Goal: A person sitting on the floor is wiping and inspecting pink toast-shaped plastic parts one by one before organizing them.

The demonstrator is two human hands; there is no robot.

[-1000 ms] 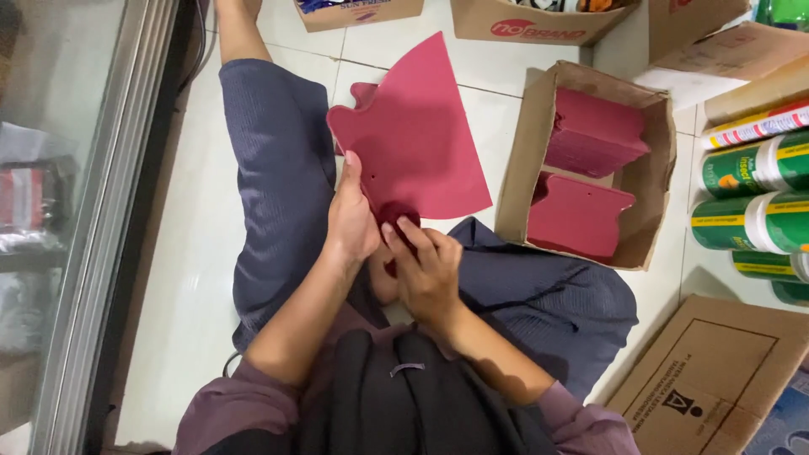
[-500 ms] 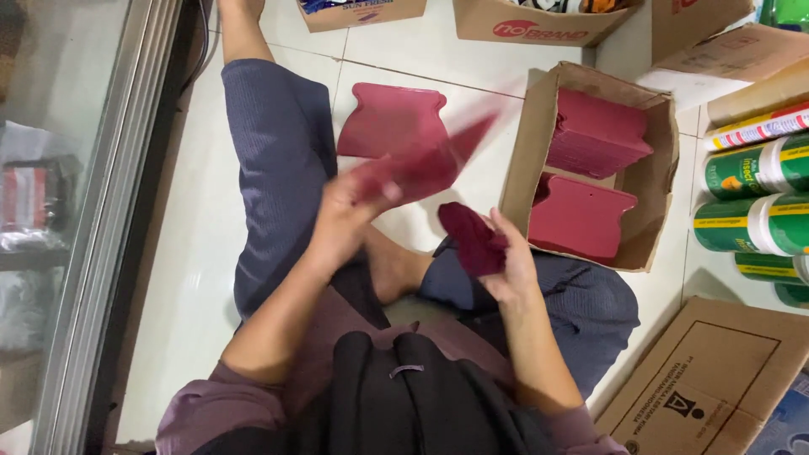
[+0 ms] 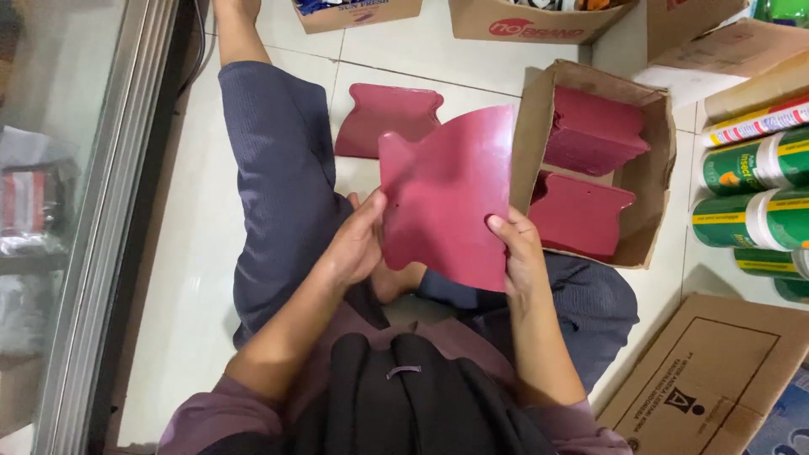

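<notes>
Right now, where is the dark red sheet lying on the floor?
In the head view, the dark red sheet lies on the white tiles, upper centre, beside the left thigh, behind the held sheet.

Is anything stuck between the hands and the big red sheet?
No. The left hand and right hand grip the red sheet directly at its edges, nothing between.
</notes>
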